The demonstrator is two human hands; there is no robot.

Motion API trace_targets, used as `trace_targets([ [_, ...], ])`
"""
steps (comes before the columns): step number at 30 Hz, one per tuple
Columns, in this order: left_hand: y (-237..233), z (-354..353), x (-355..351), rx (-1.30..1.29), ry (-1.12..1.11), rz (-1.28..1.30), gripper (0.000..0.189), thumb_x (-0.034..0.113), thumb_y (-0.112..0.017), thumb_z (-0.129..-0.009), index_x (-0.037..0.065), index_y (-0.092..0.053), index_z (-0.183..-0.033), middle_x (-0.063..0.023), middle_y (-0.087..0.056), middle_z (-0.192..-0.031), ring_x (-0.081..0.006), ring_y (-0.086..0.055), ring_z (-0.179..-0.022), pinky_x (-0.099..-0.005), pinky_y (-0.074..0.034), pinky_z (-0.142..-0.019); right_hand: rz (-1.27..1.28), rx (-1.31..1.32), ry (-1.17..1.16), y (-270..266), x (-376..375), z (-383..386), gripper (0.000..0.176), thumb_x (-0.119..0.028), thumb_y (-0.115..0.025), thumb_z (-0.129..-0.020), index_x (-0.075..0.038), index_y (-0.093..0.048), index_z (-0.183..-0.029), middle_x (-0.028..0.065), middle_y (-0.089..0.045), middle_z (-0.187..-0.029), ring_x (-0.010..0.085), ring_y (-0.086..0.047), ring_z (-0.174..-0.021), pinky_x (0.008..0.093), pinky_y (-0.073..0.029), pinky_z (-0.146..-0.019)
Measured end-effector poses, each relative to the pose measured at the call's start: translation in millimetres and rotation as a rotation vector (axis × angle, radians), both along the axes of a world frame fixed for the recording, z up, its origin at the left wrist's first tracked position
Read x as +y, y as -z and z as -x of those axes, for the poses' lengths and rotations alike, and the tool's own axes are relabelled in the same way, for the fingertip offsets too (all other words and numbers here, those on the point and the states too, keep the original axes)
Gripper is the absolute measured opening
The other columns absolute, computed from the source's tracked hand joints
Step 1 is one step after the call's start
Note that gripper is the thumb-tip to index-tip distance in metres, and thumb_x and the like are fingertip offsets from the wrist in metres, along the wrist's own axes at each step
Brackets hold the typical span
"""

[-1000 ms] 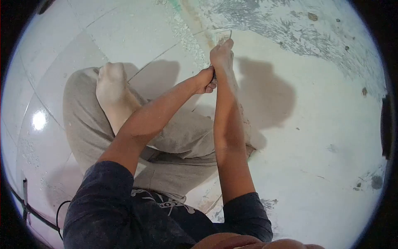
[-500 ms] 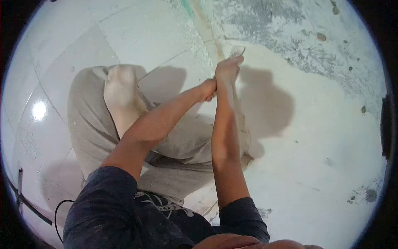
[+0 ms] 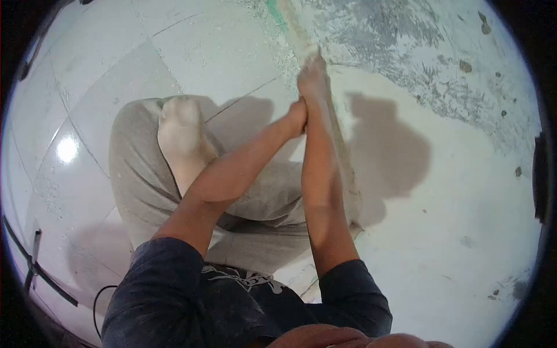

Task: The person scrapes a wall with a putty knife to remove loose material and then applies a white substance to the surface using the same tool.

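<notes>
My right hand is closed around a putty knife, of which only a thin tip shows beyond the fingers. It is at the brownish strip between the tiled floor and the white-coated surface. My left hand is closed right beside my right wrist and partly hidden behind it. Whatever those fingers grip is out of sight.
White crumbs and dust lie on the tiles near the strip. A rough grey patch borders the white coat at upper right. My bent leg and bare foot are at left. Dark rods and a thin cable lie at lower left.
My right hand has moved up and slightly left, closer to the strip, and less of the putty knife shows. My left hand has stayed by the right wrist. The view has shifted a little.
</notes>
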State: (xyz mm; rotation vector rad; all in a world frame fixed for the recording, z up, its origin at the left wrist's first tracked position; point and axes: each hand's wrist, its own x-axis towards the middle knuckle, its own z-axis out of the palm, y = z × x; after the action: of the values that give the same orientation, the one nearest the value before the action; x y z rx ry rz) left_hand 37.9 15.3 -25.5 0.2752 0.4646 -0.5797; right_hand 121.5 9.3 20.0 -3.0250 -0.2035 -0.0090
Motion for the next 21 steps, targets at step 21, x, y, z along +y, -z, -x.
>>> trace_targets([
  [21,-18.1,32.0,6.0,-0.290,0.450,-0.066,0.041,0.049,-0.031,-0.097,0.018,-0.047,-0.075,0.0054,-0.040,-0.058,-0.0063,-0.029,-0.045,-0.0242,-0.020,-0.039,0.089,-0.048,0.389,-24.8,-42.3,49.6,0.052,-0.013,-0.049,-0.087,0.009,-0.024,-0.127,0.0293,-0.063,-0.092,0.0458,-0.063,-0.087,0.0469,-0.050,-0.080],
])
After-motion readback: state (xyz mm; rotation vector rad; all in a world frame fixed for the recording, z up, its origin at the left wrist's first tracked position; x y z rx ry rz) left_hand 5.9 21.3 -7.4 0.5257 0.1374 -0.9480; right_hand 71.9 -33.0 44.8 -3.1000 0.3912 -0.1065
